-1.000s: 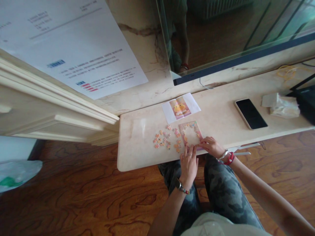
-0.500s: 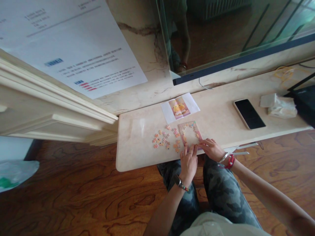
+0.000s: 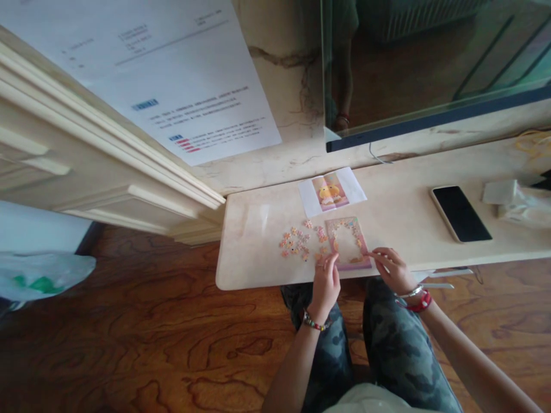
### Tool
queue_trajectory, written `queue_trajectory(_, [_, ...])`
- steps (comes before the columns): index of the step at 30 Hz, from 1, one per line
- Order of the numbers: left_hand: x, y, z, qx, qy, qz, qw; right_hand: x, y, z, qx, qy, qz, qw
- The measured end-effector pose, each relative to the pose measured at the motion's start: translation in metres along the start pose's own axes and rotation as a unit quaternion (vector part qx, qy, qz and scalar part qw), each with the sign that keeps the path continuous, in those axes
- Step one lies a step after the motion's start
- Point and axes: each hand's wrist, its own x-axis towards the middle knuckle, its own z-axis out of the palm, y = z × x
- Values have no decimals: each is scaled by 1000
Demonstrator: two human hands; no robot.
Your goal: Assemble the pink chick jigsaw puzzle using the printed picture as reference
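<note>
pink puzzle board, set between the left hand and the right hand, both loosely curled, is best pressed softly and flat, though whether anything is pinched cannot be told.

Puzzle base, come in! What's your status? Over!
Left hand, right hand at either side of puzzle frame. Frame flat, pieces along inner edge. Loose pieces left, phone off right, neither blocking.

The left hand sits at the near left corner of the puzzle frame, fingers bent, thumb side turned towards it. The right hand is at the frame's right edge, fingers pointing inward, its forearm slanting away rightward.
</note>
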Motion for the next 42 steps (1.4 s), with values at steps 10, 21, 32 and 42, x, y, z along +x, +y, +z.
queue_trajectory(10, [-9,-49,-45,4,107,-69,992,75,-34,39,-43,-61,-14,997])
queue_trajectory(21, [-8,-46,-40,61,83,-90,991,106,-52,67,-67,-198,-65,976])
queue_trajectory(32, [3,-38,-25,135,55,-86,986,103,-62,62,-126,-220,-57,966])
queue_trajectory(42, [9,-44,-33,137,89,-117,980,116,-54,60,-94,-181,-60,977])
